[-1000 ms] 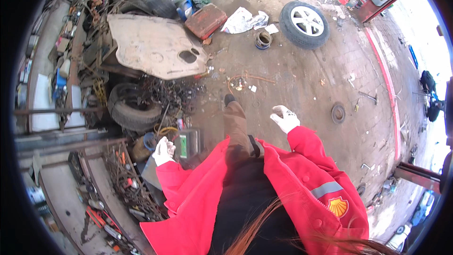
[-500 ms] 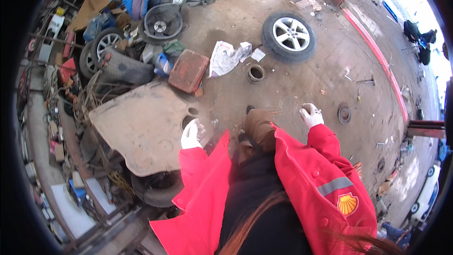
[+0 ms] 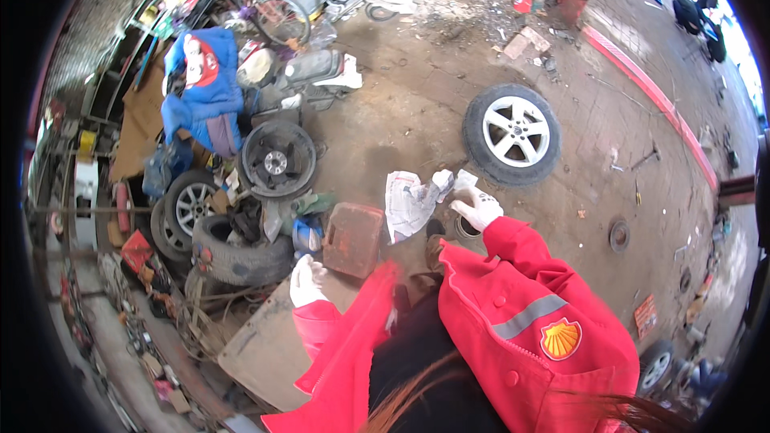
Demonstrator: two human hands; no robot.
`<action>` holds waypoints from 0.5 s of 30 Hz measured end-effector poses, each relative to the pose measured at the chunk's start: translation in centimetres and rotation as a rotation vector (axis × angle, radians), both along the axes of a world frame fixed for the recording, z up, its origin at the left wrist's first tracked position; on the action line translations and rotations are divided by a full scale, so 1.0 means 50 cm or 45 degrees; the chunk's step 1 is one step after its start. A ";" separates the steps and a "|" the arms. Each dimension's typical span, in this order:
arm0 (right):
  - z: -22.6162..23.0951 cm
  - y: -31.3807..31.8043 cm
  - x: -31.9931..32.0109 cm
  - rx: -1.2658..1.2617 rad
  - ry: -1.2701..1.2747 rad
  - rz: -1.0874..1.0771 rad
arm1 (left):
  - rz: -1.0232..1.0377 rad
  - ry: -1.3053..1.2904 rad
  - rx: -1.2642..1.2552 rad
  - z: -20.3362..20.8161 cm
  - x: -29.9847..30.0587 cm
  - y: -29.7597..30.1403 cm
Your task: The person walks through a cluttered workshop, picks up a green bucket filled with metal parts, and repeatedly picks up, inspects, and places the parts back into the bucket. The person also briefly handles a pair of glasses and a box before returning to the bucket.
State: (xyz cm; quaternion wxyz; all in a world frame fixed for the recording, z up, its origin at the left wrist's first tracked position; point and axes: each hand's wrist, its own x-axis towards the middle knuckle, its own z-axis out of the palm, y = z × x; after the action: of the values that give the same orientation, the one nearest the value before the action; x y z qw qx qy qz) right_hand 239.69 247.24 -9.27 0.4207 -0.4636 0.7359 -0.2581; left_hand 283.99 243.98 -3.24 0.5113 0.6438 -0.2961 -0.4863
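My left hand (image 3: 307, 281), in a white glove, is held out with its fingers loosely stretched and nothing in it. Just beyond it lie a worn reddish-brown case (image 3: 353, 239) and a flat tan board (image 3: 277, 341), apart from the hand as far as I can tell. My right hand (image 3: 479, 210), gloved too, hangs with fingers bent but apart, holding nothing. Under it in the picture is a round metal ring or can (image 3: 467, 229), partly covered by the hand. Near that lies a crumpled printed sheet (image 3: 407, 204). Farther off, a tyre on a silver spoked rim (image 3: 513, 135) rests flat.
Tyres (image 3: 245, 256), a dark bare rim (image 3: 277, 160) and a blue cloth (image 3: 212, 80) pile up on the left. A red-painted strip (image 3: 650, 100) crosses the right side. A hammer-like tool (image 3: 646, 158) and a metal disc (image 3: 618, 236) lie on the dirty floor.
The view has shifted forward, so the case, sheet and wheel now appear nearer. My right hand now overlaps the metal ring; my left hand has passed from the board towards the case.
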 end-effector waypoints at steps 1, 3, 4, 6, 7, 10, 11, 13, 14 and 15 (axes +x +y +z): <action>0.027 -0.063 -0.002 -0.088 -0.029 0.010 | -0.048 -0.036 -0.055 0.013 -0.006 -0.074; 0.061 -0.152 -0.015 -0.136 0.008 0.012 | -0.009 0.031 -0.069 0.023 -0.029 -0.204; 0.069 -0.190 -0.025 -0.114 -0.067 -0.031 | -0.018 0.039 -0.025 0.026 -0.039 -0.261; 0.070 -0.253 -0.057 -0.067 -0.094 -0.170 | 0.007 0.071 -0.031 0.013 -0.073 -0.369; 0.063 -0.286 -0.075 -0.029 -0.135 -0.247 | 0.031 0.056 0.013 0.003 -0.088 -0.427; 0.026 -0.388 -0.150 -0.065 -0.081 -0.505 | 0.058 0.125 0.067 -0.041 -0.140 -0.626; 0.009 -0.430 -0.172 -0.072 -0.063 -0.598 | 0.031 0.149 0.028 -0.049 -0.153 -0.706; -0.024 -0.532 -0.214 -0.158 -0.039 -0.769 | -0.010 0.091 0.039 -0.059 -0.200 -0.897; -0.035 -0.583 -0.234 -0.187 -0.029 -0.818 | -0.100 0.134 -0.076 -0.058 -0.231 -0.990; -0.039 -0.641 -0.254 -0.200 -0.039 -0.881 | -0.126 0.173 -0.129 -0.053 -0.274 -1.085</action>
State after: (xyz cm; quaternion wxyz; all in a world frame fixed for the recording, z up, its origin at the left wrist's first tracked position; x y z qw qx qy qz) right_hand 226.97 215.18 -11.23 0.2824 -0.2138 0.8208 -0.4481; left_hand 270.29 189.71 -5.88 0.5374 0.5673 -0.3163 -0.5379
